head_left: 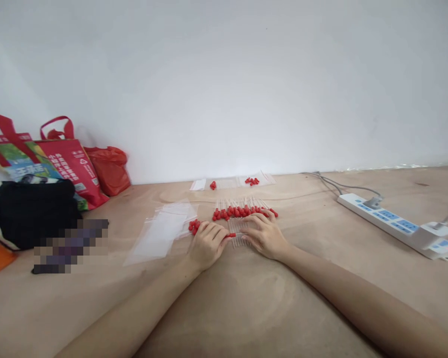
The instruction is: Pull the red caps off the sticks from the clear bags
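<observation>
A row of thin clear tubes with red caps [242,211] lies on the wooden surface in front of me. My left hand [207,243] is curled, its fingers pinching a red-capped tube [231,234] beside a few loose red caps [193,226]. My right hand [263,233] rests fingers-down on a small bunch of clear tubes [237,233], just below the row. The two hands almost touch.
Clear plastic bags [160,231] lie to the left. More bags and red caps [252,181] sit by the wall. A white power strip [395,223] with cables is at the right. Red shopping bags [72,164], a black bundle [30,211] and a blurred-out object stand at the left.
</observation>
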Motion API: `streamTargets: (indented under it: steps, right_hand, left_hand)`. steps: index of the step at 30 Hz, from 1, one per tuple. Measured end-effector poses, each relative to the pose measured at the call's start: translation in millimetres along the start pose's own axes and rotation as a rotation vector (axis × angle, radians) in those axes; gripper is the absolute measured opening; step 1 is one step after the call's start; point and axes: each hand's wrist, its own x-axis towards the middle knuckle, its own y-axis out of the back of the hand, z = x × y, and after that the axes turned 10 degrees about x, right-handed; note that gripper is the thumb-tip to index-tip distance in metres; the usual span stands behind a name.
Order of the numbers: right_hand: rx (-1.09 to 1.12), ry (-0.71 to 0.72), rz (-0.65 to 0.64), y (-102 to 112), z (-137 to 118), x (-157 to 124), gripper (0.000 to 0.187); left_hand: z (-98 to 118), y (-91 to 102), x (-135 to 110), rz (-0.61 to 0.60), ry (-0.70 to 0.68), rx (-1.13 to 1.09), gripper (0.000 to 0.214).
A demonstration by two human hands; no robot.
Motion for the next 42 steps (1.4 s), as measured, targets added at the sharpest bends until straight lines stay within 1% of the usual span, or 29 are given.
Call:
streamTargets:
  steps: [2, 4, 7, 14, 20, 25, 32, 36, 40, 42]
  right_hand:
    - [0.014, 0.011, 0.016, 0, -1, 1, 0.018]
    - [0.022, 0.028, 0.031, 0, -2, 1, 0.018]
    - [0.018, 0.06, 0.03, 1, -4, 0, 0.018]
    - [-0.007, 0.098, -0.022, 1, -3, 0, 0.019]
    - [-0.016, 0.124, -0.044, 1, -3, -1, 0.017]
    - [-0.018, 0.135, -0.026, 2, -4, -2, 0.018]
    - [0.021, 0.143, -0.007, 7, -5, -4, 0.02]
    - [0.032, 0.142, 0.008, 7, -6, -4, 0.02]
    - [0.057, 0.138, 0.029, 9, -3, -6, 0.019]
    - [0.059, 0.082, 0.052, 12, 2, -8, 0.02]
  left_hand:
    - [1, 0.9, 0, -0.007, 0.019, -0.014, 0.015]
    - [0, 1.6, 1, -0.038, 0.024, -0.032, 0.02]
    - [-1, 0.9, 2, -0.075, -0.006, -0.067, 0.023]
    - [1, -1.2, 1, -0.038, -0.01, -0.116, 0.02]
    - [0, 3.0, -2, -0.075, -0.018, -0.074, 0.021]
    - [1, 4.1, -2, -0.089, 0.002, -0.078, 0.021]
    - [2, 5.8, -3, -0.017, -0.033, -0.092, 0.02]
    - [4, 6.2, -3, -0.002, -0.025, -0.11, 0.021]
    - [0, 6.6, -7, 0.002, 0.02, -0.127, 0.022]
    - [-5, 7.9, -9, 0.038, 0.093, -0.127, 0.022]
